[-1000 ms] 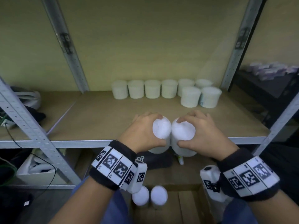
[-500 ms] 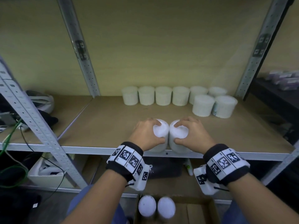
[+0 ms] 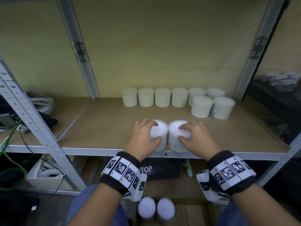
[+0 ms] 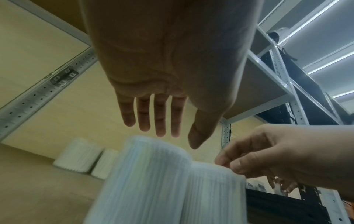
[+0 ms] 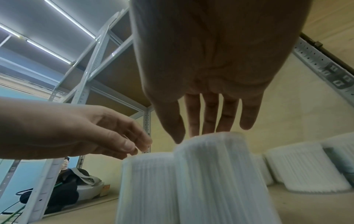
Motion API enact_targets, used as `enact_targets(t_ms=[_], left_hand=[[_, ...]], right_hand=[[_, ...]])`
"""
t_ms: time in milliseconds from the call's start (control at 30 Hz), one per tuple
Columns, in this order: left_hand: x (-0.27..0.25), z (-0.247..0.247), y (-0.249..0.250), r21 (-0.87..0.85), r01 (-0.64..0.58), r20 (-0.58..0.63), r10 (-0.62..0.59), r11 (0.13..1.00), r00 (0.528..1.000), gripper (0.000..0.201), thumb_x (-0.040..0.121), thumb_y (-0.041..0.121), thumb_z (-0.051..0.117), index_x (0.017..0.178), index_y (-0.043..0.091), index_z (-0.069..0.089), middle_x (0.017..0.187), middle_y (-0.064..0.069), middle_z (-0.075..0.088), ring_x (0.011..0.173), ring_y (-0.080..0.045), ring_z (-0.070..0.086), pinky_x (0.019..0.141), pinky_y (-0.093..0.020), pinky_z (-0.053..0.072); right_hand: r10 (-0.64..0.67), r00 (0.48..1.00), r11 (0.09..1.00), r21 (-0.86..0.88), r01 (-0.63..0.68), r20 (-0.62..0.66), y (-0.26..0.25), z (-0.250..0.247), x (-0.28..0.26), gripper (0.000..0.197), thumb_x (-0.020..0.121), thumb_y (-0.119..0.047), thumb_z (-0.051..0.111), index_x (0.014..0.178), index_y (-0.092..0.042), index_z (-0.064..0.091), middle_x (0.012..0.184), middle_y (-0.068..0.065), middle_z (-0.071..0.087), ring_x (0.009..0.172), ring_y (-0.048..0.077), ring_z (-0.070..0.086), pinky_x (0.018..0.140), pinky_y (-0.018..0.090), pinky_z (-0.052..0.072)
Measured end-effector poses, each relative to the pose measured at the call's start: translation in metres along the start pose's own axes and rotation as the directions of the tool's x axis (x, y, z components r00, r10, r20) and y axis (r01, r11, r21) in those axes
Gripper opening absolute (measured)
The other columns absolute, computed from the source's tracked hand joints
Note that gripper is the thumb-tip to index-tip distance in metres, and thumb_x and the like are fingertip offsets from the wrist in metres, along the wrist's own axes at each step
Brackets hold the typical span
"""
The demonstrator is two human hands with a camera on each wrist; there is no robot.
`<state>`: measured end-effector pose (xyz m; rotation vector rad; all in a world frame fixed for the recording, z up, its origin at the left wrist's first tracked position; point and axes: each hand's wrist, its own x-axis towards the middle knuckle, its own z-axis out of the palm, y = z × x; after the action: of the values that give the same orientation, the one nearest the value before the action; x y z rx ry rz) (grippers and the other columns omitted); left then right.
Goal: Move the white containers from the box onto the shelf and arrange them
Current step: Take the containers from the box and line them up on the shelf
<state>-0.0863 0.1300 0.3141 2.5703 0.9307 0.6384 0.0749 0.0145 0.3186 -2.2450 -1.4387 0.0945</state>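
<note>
Two white ribbed containers stand side by side at the front edge of the wooden shelf [image 3: 105,128], the left one [image 3: 160,134] touching the right one [image 3: 175,139]. My left hand [image 3: 154,131] hovers over the left container [image 4: 145,174] with straight fingers [image 4: 159,121], thumb near its side. My right hand [image 3: 181,133] is relaxed over the right container [image 5: 220,174], fingertips [image 5: 193,130] at its top rim. A row of several containers [image 3: 162,99] lines the back, with two more [image 3: 202,106] in front at the right. The cardboard box [image 3: 195,214] below holds two containers [image 3: 146,207].
Grey perforated uprights [image 3: 40,136] frame the shelf bay, one [image 3: 81,51] at the back left. A black bag [image 3: 161,170] lies on the lower shelf. A white bin [image 3: 45,178] sits lower left. Dark items [image 3: 42,103] fill the neighbouring left bay.
Both hands brought the two containers forward and set them down at the shelf's front edge. The fingers have since loosened from around them.
</note>
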Motion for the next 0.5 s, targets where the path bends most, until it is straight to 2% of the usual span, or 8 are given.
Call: enact_targets(t_ms=[167, 300, 400, 500], left_hand=[[-0.007, 0.005, -0.004, -0.005, -0.038, 0.019, 0.039, 0.999, 0.999, 0.025, 0.084, 0.016, 0.059, 0.108, 0.017, 0.066, 0.114, 0.003, 0.060, 0.112, -0.016, 0.051, 0.100, -0.024, 0.039], [-0.001, 0.010, -0.007, -0.018, -0.041, -0.018, 0.041, 0.999, 0.999, 0.028, 0.085, 0.004, 0.055, 0.106, 0.014, 0.068, 0.113, 0.001, 0.063, 0.112, -0.017, 0.053, 0.095, -0.016, 0.034], [0.004, 0.014, -0.009, -0.022, -0.044, -0.042, 0.043, 0.999, 0.998, 0.028, 0.087, 0.002, 0.054, 0.107, 0.014, 0.069, 0.114, 0.001, 0.065, 0.112, -0.015, 0.052, 0.088, -0.007, 0.027], [0.016, 0.020, -0.010, -0.029, -0.036, -0.052, 0.035, 0.999, 0.998, 0.027, 0.089, 0.003, 0.054, 0.108, 0.014, 0.069, 0.116, 0.002, 0.065, 0.113, -0.014, 0.052, 0.092, -0.013, 0.032]], right_hand=[[-0.060, 0.998, 0.998, -0.035, 0.060, -0.001, -0.001, 0.004, -0.007, 0.030, 0.090, -0.012, 0.055, 0.119, -0.013, 0.065, 0.125, 0.000, 0.058, 0.122, 0.017, 0.044, 0.104, 0.021, 0.032], [-0.057, 0.998, 0.997, -0.061, 0.055, -0.017, 0.000, 0.005, -0.004, 0.030, 0.091, -0.011, 0.054, 0.119, -0.014, 0.065, 0.124, -0.001, 0.060, 0.121, 0.017, 0.046, 0.103, 0.024, 0.035], [-0.055, 0.998, 0.996, -0.069, 0.053, -0.023, 0.003, 0.005, 0.001, 0.030, 0.090, -0.012, 0.054, 0.118, -0.015, 0.066, 0.123, -0.002, 0.062, 0.120, 0.017, 0.048, 0.102, 0.025, 0.037], [-0.049, 0.998, 0.996, -0.070, 0.047, -0.030, 0.007, 0.005, 0.011, 0.030, 0.090, -0.011, 0.055, 0.117, -0.014, 0.066, 0.123, 0.000, 0.062, 0.120, 0.019, 0.049, 0.103, 0.028, 0.039]])
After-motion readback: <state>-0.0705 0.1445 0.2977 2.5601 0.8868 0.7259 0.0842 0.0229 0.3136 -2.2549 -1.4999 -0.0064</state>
